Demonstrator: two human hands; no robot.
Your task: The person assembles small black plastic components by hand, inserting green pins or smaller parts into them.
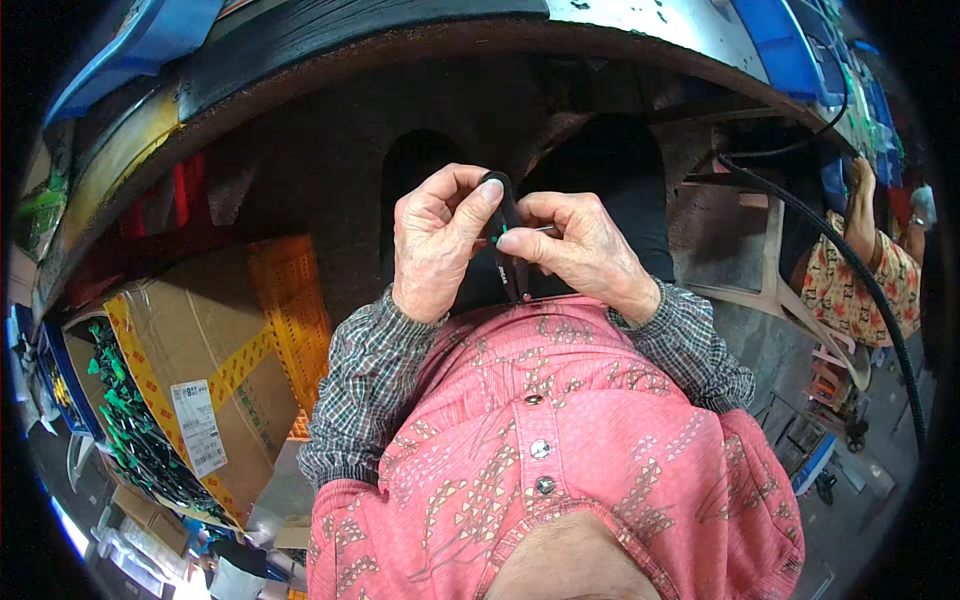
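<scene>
Both hands are raised close together in front of my pink shirt, at one slim black piece [510, 272] with a rounded upper end and small green bits at its middle. My left hand [436, 240] grips the upper part of this piece, the thumb pressed on its rounded end. Beside it, my right hand [588, 245] is closed, thumb and forefinger pinched at the green bits. A thin grey rod-like tip [546, 229] shows by the right fingers; what it belongs to is hidden. The lower end of the black piece hangs below my fingers, pointing toward my lap.
At left stands an open cardboard box [215, 375] full of green and black pieces [130, 420]. An orange crate [288, 300] is behind it. The worktable's edge [480, 38] curves across the top, with blue bins [785, 50]. A black cable [870, 270] and another person [860, 280] are at right.
</scene>
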